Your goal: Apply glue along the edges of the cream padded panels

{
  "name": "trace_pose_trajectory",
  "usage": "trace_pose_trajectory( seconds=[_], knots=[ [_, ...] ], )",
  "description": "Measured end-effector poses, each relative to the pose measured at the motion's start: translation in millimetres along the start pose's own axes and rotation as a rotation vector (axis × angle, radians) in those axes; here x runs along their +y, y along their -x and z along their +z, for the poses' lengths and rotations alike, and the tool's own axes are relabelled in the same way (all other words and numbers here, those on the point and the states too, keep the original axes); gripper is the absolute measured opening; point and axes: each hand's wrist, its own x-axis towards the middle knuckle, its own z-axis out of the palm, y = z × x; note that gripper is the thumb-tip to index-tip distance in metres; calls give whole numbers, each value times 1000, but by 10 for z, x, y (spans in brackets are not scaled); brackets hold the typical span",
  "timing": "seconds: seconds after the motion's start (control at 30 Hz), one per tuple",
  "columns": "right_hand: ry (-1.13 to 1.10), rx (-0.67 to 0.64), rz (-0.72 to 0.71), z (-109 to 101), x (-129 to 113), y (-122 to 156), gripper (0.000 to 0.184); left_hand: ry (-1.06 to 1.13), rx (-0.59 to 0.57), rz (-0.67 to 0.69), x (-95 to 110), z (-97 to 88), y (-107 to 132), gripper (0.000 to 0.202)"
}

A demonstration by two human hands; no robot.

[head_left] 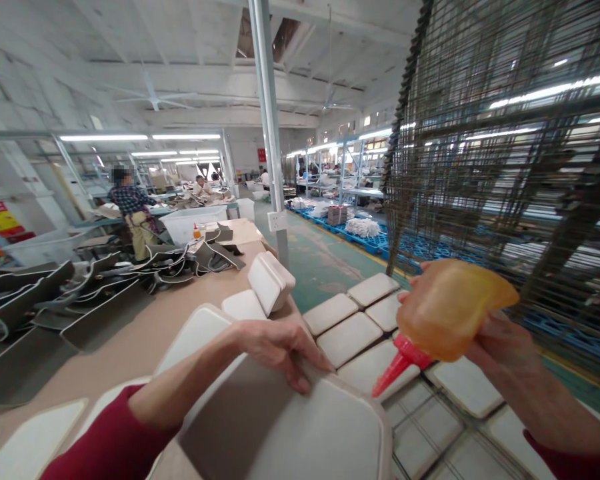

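My left hand grips the far edge of a pale rounded panel, thumb on its face and fingers over the rim. The panel is tilted up in front of me. In my right hand is an amber glue bottle, held upside down. Its red nozzle points down and left, with the tip close to the panel's right rim; whether it touches I cannot tell. Behind my left arm lies another pale panel. A small stack of white panels leans near the table's far edge.
Several pale panels lie in rows on a wire rack to the right. Tall wire racks stand behind it. Dark curved pieces cover the table's left side. A metal post rises ahead; a person stands back left.
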Motion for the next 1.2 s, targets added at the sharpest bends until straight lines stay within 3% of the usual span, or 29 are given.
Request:
trace_pose_trajectory(
  seconds=[0.1,0.17,0.4,0.77,1.07,1.2],
  knots=[
    [-128,-220,55,14,41,-19,59,31,-14,20,14,-10,2,65],
    [-157,-290,67,23,68,-29,59,68,-44,27,22,-17,3,63],
    [-181,-370,89,39,119,-28,60,142,-108,73,-22,-18,6,63],
    [-140,-323,138,72,155,7,62,190,-130,63,-114,-19,96,63],
    [-89,-75,123,133,171,79,73,252,-95,37,-155,-14,191,62],
    [-113,-42,124,197,183,125,75,240,-87,33,-170,-17,220,61]
  ],
)
